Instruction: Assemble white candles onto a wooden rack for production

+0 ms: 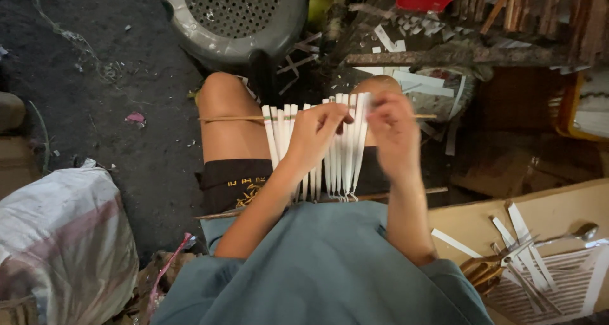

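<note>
Over dark littered floor (95, 109), left hand (314, 131) and right hand (393, 131) both pinching white strips (342, 154) strung on thin stick (228, 118).

The floor (95, 103) is dark, rough and littered: a small pink scrap (135, 117) lies on it left of the knee, with pale threads and specks scattered toward the upper left. A grey perforated plastic stool (235, 20) stands on it at the top, and a bulging white sack (60, 236) with faded reddish stripes sits at the lower left. White paper strips (406, 78) and thin sticks lie scattered at the upper right. At the lower right a brown cardboard sheet (558, 208) carries more white strips (523, 236), a metal spoon (574, 233) and some brown sticks (482, 271).
</note>
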